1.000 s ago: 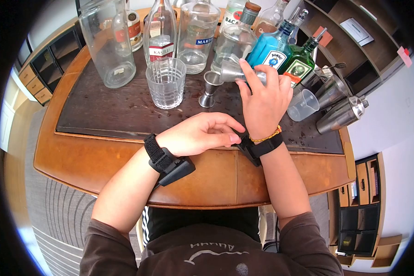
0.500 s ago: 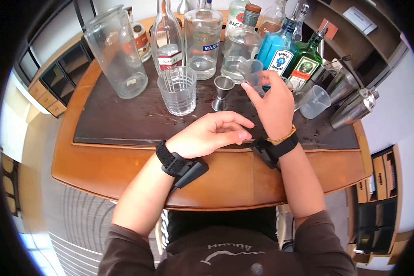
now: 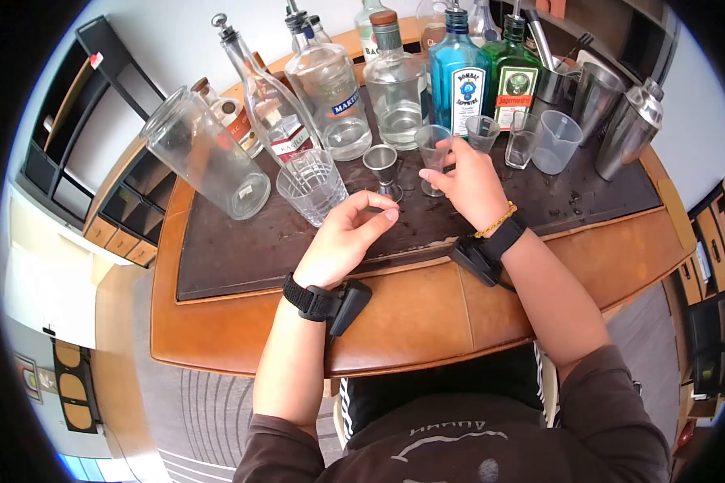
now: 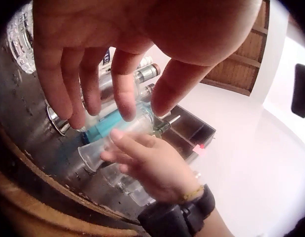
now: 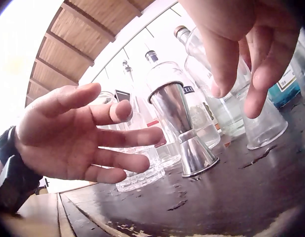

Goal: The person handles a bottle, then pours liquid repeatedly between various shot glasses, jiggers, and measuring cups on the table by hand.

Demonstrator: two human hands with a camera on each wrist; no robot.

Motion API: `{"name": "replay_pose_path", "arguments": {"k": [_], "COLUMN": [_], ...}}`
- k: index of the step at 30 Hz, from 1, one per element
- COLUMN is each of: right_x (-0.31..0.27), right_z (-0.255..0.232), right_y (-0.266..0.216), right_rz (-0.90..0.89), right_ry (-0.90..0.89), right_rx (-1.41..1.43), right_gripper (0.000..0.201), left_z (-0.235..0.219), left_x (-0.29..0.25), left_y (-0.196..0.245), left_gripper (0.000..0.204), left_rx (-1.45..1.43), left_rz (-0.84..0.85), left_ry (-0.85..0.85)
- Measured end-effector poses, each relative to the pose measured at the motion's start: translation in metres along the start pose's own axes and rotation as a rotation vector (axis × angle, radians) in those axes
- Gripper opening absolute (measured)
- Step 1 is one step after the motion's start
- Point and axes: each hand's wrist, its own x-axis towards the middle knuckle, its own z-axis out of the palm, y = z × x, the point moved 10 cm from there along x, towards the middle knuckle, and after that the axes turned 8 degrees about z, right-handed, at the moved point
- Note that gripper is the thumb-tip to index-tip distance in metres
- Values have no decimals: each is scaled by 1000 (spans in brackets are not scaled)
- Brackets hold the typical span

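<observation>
My right hand [image 3: 469, 183] has thumb and fingers around the narrow waist of a clear, hourglass-shaped jigger [image 3: 432, 142]. Its flared lower end [image 5: 266, 129] is down at the dark tabletop, and it stands upright. Just left of it is a steel double jigger [image 3: 381, 165], also upright. My left hand [image 3: 342, 240] hovers over the near part of the table with nothing in it, its fingers [image 5: 127, 137] spread and relaxed. Beyond that hand stands a cut-glass tumbler [image 3: 310, 189]; in the head view the fingertips come close to the steel jigger.
A tall glass jar [image 3: 209, 157] stands at the left. Bottles line the back, among them a blue one [image 3: 459, 76] and a green one [image 3: 511, 80]. Right of my right hand are a small glass [image 3: 522, 143], a plastic measuring cup [image 3: 557, 143] and a steel shaker [image 3: 632, 129].
The clear jigger, earlier held tipped sideways in my right hand, has turned upright and come down beside the steel jigger. My left hand stays empty, and the head view has swung.
</observation>
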Motion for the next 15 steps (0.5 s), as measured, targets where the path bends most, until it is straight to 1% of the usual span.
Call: {"name": "replay_pose_path", "arguments": {"k": [2, 3, 4, 6, 7, 8, 10, 11, 13, 15], "right_x": [-2, -3, -6, -13, -17, -19, -19, -19, -24, -21], "right_z": [3, 2, 0, -6, -11, -17, -15, -23, -13, -13], "right_y": [-1, -4, -3, -18, -24, -25, -16, -21, -12, -4], "right_rz": [3, 17, 24, -133, -175, -169, -30, -28, 67, 53], "right_ry": [-38, -44, -36, 55, 95, 101, -90, -90, -349, -354], "right_rx": [-54, -96, -91, -372, -420, -417, -541, -540, -583, -597], "right_gripper": [42, 37, 37, 31, 22, 22, 21, 21, 20, 21], "left_z": [0, -2, -4, -4, -8, -11, -15, -14, -10, -8], "left_x": [0, -1, -1, -3, -4, -5, -5, -4, -1, 2], "left_y": [-1, 1, 3, 4, 4, 3, -2, -2, -2, 4], "left_gripper": [20, 21, 23, 24, 23, 23, 22, 22, 22, 23], "left_rx": [14, 35, 56, 50, 55, 59, 79, 86, 94, 255], "left_rz": [-18, -1, 16, 14, -3, -20, -50, -27, -7, 59], "left_ry": [0, 18, 35, 31, 53, 78, 73, 60, 43, 15]}}
